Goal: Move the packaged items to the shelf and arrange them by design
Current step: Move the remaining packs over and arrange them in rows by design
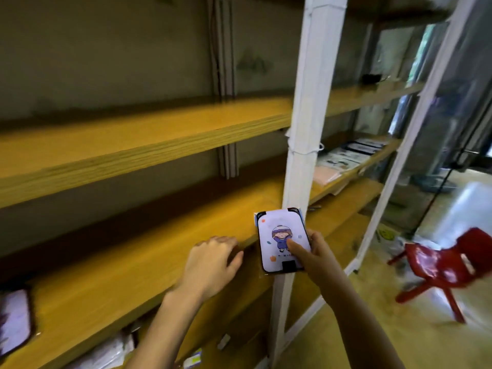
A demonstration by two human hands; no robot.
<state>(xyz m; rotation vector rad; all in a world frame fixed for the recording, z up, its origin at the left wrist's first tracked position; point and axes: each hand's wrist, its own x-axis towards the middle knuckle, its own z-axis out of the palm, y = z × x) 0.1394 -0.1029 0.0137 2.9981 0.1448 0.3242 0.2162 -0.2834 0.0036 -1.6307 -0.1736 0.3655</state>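
A packaged item [274,235] is gripped by the right hand [316,258] at centre right of the frame. Its cartoon face is kept turned upward under the thumb, probably so the design can be read. The left hand [213,259] is rested, fingers relaxed and holding nothing, on the front edge of the wooden shelf [119,283]. A similar package [13,320] is seen lying on that shelf at lower left, likely the matching group.

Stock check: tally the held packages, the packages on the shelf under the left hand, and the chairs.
Held package: 1
Shelved package: 1
Red chair: 1
Total: 3
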